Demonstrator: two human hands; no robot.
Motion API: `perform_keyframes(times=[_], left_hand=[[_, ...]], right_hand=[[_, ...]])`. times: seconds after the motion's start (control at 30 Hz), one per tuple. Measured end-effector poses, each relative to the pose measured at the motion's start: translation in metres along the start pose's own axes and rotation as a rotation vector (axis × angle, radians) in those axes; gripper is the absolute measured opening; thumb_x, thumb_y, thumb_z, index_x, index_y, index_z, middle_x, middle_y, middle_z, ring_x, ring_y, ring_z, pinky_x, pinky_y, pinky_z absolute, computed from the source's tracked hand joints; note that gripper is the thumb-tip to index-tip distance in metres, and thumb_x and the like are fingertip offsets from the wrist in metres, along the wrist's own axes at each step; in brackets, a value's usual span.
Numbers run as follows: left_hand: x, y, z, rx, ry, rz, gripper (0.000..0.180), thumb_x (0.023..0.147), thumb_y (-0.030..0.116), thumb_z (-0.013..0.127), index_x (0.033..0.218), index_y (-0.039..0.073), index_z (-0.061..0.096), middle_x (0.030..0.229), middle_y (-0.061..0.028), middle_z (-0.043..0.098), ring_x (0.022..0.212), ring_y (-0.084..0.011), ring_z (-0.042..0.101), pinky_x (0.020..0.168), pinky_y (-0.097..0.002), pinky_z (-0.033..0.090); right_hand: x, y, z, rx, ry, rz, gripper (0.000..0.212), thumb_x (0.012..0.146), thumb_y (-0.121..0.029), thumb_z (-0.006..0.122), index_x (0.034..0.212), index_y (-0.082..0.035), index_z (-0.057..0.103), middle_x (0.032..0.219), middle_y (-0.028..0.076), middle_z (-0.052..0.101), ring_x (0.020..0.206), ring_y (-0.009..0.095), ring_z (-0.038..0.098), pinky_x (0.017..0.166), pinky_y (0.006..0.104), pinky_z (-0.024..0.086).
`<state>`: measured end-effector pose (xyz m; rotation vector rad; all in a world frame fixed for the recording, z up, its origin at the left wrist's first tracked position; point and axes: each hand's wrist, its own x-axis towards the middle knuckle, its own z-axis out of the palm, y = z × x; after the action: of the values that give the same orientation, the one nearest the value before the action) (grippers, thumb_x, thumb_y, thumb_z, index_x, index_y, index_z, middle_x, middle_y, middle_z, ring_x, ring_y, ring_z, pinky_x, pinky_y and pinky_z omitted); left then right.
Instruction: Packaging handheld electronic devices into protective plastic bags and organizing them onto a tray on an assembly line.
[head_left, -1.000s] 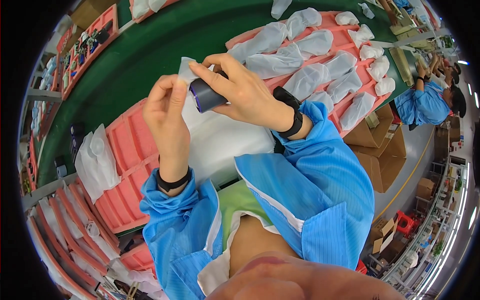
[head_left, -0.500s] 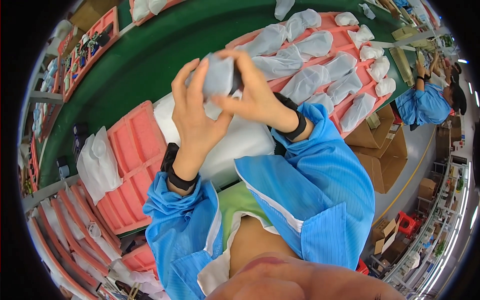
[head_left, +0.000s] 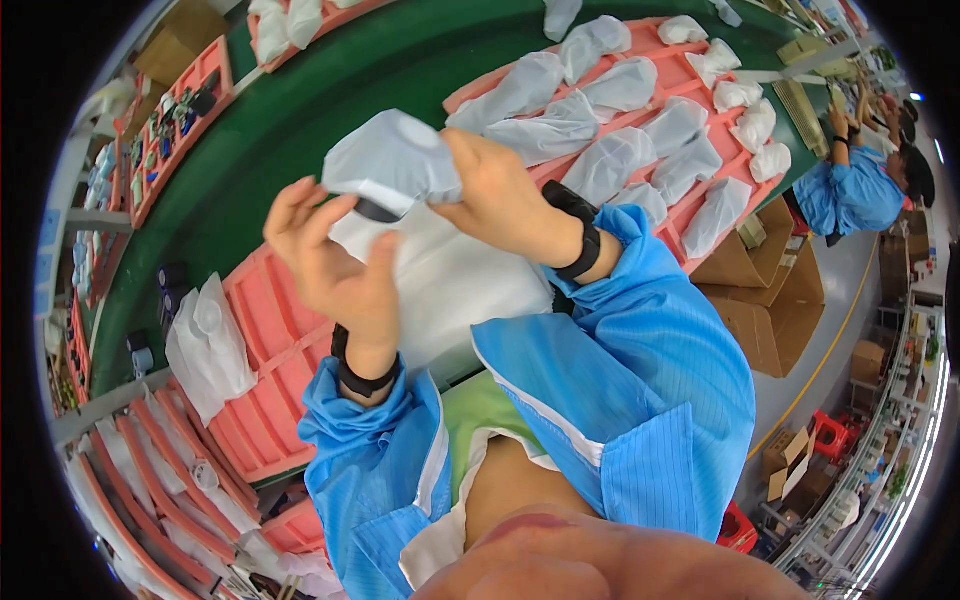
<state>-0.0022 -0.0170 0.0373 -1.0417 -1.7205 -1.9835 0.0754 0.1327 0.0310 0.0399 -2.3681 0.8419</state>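
Note:
My right hand (head_left: 500, 195) is closed around one end of a translucent white bag (head_left: 388, 158) with a rounded item inside, held in the air before me. A dark, curved part shows at its lower edge. What the item is, I cannot make out. Just below and left of the bag, my left hand (head_left: 338, 278) has its fingers spread and curved, with nothing gripped. Its index fingertip is close to the dark part; contact is unclear. Under both hands lies a stack of white sheets or bags (head_left: 460, 275).
A pink tray (head_left: 675, 75) at the upper right carries several bagged items. Another pink tray (head_left: 270, 310) lies left, with a white bag (head_left: 208, 345) over its edge. Green belt (head_left: 290, 140) runs behind. Cardboard boxes (head_left: 760, 290) and a co-worker in blue (head_left: 850, 195) are at right.
The bagged item has moved left and turned, so more of the bag shows. My left hand has let go and dropped down and left, while my right hand keeps its grip.

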Motion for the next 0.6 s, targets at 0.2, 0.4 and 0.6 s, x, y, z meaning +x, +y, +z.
perform_keyframes(times=[0.2,0.4,0.6], left_hand=[[-0.009,0.001,0.011,0.03,-0.074,0.18,0.03,0.073,0.006,0.079,0.1,0.006,0.066,0.13,-0.0148,0.044,0.117,-0.0313,0.048,0.093,-0.0412,0.044],[0.0,0.009,-0.002,0.407,-0.1,0.15,0.019,0.076,0.003,0.075,0.092,0.004,0.064,0.12,-0.0121,0.051,0.107,-0.0249,0.053,0.088,-0.0341,0.046],[0.012,0.026,0.008,-0.267,0.157,-0.388,0.007,0.085,0.004,0.065,0.087,0.003,0.058,0.106,-0.0086,0.056,0.092,-0.0171,0.056,0.075,-0.0267,0.045]], right_hand=[[-0.003,-0.003,0.005,-0.049,0.117,-0.068,0.056,0.065,-0.009,0.079,0.111,0.007,0.05,0.096,0.022,0.059,0.084,0.04,0.059,0.068,0.0445,0.049],[0.002,-0.011,-0.014,0.18,-0.097,0.271,0.05,0.075,-0.016,0.076,0.112,0.008,0.052,0.095,0.017,0.063,0.088,0.031,0.062,0.071,0.0383,0.049],[-0.024,-0.019,-0.031,1.074,-0.407,0.417,0.038,0.086,-0.021,0.071,0.112,0.003,0.059,0.095,0.006,0.066,0.089,0.015,0.061,0.073,0.0302,0.049]])
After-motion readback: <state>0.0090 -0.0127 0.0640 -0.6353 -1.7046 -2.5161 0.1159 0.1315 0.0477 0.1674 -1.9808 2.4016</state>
